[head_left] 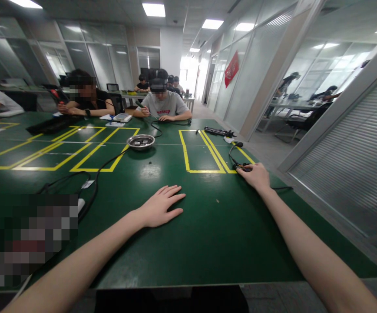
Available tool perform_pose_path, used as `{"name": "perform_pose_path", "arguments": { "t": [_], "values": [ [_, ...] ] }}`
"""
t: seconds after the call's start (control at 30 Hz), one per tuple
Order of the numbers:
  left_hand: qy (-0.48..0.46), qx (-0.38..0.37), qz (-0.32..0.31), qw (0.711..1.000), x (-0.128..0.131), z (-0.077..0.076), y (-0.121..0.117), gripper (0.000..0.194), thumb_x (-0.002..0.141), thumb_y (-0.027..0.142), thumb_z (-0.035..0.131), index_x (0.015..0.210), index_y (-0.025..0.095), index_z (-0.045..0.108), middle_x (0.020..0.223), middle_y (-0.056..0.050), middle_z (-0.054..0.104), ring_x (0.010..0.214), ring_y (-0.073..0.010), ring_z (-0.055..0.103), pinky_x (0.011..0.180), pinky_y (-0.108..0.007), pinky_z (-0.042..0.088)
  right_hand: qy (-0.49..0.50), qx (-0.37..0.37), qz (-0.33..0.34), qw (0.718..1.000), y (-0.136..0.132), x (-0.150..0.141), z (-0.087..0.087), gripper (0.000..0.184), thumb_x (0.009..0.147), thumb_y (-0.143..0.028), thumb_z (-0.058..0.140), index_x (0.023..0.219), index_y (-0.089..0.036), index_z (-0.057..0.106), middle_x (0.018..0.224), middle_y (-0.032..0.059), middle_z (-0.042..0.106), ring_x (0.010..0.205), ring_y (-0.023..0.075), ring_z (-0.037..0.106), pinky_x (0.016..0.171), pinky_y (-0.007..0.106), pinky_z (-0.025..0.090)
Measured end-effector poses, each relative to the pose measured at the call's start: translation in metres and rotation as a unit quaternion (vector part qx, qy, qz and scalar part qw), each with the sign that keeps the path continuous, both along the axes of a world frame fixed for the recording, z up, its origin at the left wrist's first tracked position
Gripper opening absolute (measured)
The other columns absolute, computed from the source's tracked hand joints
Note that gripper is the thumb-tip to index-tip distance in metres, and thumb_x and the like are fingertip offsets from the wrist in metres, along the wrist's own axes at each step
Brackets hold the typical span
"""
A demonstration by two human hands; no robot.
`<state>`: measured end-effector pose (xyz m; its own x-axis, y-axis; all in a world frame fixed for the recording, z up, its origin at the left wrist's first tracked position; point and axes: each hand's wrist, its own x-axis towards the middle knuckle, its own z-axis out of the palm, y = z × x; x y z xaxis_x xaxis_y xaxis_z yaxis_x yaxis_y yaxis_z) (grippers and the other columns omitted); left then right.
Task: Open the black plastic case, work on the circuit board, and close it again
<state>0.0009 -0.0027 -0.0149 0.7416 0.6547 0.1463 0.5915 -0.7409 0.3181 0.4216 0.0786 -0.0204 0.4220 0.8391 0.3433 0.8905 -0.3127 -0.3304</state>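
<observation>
My left hand (160,206) lies palm down on the green tabletop (201,234), fingers stretched out and nothing held. Far over to the right, my right hand (255,176) reaches out to a small black corded part (240,167) with thin wires showing, its thumb and fingers closed on it. A black cord (230,152) loops from this part to a dark rounded end (239,144). Another dark cable (282,188) runs out past the wrist toward the table's right edge. My fingers hide some of the part, and its exact kind cannot be made out.
A metal bowl (140,142) with small metal pieces stands mid-table. Yellow tape outlines (204,171) mark the surface. A black folded stand-like item (219,131) lies at the far right. Cables (97,182) cross the left side. Co-workers (164,102) sit opposite.
</observation>
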Motion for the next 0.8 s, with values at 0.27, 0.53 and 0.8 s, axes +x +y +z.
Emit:
{"name": "perform_pose_path", "arguments": {
  "t": [0.27,0.53,0.8],
  "values": [
    [0.007,0.003,0.003,1.0,0.001,0.001,0.0,0.055,0.105,0.052,0.051,0.153,0.026,0.05,0.166,-0.012,0.04,0.155,-0.0301,0.035,0.128,-0.053,0.029,0.033,0.043,-0.01,0.998,-0.002,0.002,0.007,0.047,0.083,-0.043,0.071,0.119,-0.013,0.076,0.108,0.0169,0.07,0.103,0.0331,0.068,0.089,0.04,0.055],
    [0.012,0.004,0.001,1.0,0.001,0.002,-0.001,0.055,0.105,0.053,0.049,0.153,0.026,0.05,0.167,-0.012,0.039,0.155,-0.0295,0.035,0.127,-0.052,0.029,0.034,-0.004,0.048,0.998,-0.004,0.0,0.001,0.031,0.085,-0.036,0.067,0.107,-0.019,0.08,0.103,0.0153,0.077,0.104,0.0371,0.071,0.083,0.043,0.057],
    [-0.066,0.016,-0.007,0.998,0.002,0.011,-0.004,0.056,0.1,0.047,0.059,0.151,0.026,0.05,0.162,-0.013,0.046,0.147,-0.0316,0.046,0.122,-0.052,0.038,0.074,-0.013,0.419,0.905,-0.035,-0.086,0.008,0.019,0.086,-0.029,0.068,0.1,-0.021,0.078,0.1,0.009,0.078,0.091,0.0267,0.072,0.082,0.038,0.058]
  ]
}}
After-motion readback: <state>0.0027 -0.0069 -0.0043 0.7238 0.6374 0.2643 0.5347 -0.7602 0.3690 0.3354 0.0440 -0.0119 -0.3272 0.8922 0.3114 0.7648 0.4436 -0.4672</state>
